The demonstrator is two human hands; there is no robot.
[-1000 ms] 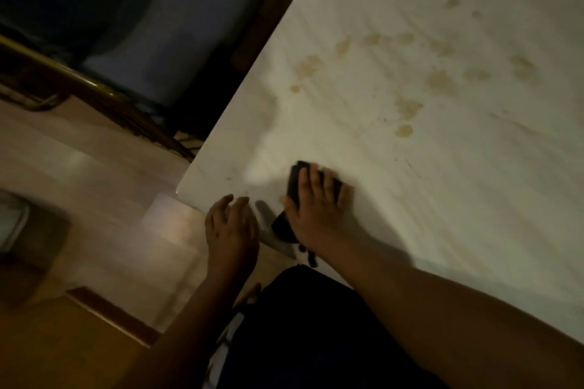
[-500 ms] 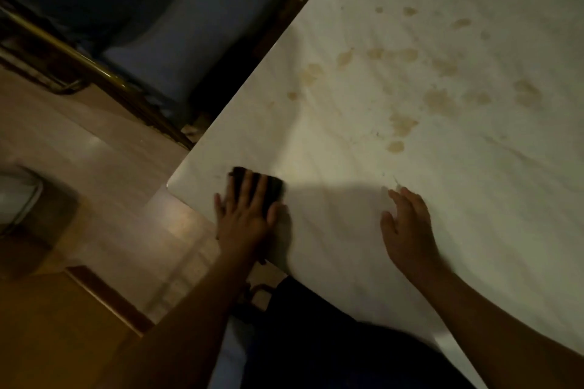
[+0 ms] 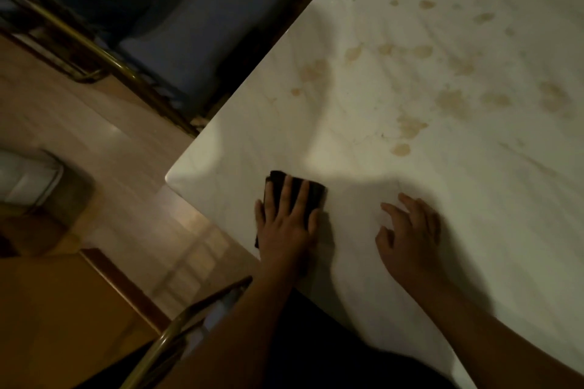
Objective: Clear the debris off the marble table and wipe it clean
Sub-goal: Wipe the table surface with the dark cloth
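Since half a second ago, the dark cloth (image 3: 311, 197) under my left hand (image 3: 286, 229) is sitting further in from the table's rounded corner, nearer my right hand (image 3: 410, 230), which is staying about where it was. I am pressing the cloth flat onto the marble table (image 3: 489, 214) with my left palm, fingers (image 3: 287, 191) lying straight and slightly spread across it, thumb stretching out along its right side; nothing is curling round the cloth. Its far edge is showing beyond my fingertips and a small strip is peeking out by my wrist, close to the table's near edge. My left forearm is reaching up from the lower left, crossing the near edge of the table.

My right hand is resting just beside the cloth, apart from it, palm down on bare marble. Its fingers are bending loosely with the tips down on the stone, and it is holding nothing. My right forearm is coming in from the lower right, lying low over the tabletop.

Beyond both hands, brownish stains (image 3: 409, 128) are lying scattered across the marble, well apart from the cloth. A blue-seated chair (image 3: 196, 41) is standing at the table's far left side, and a curved brass rail (image 3: 177, 330) is showing below my left forearm, over the pale floor (image 3: 94, 123).
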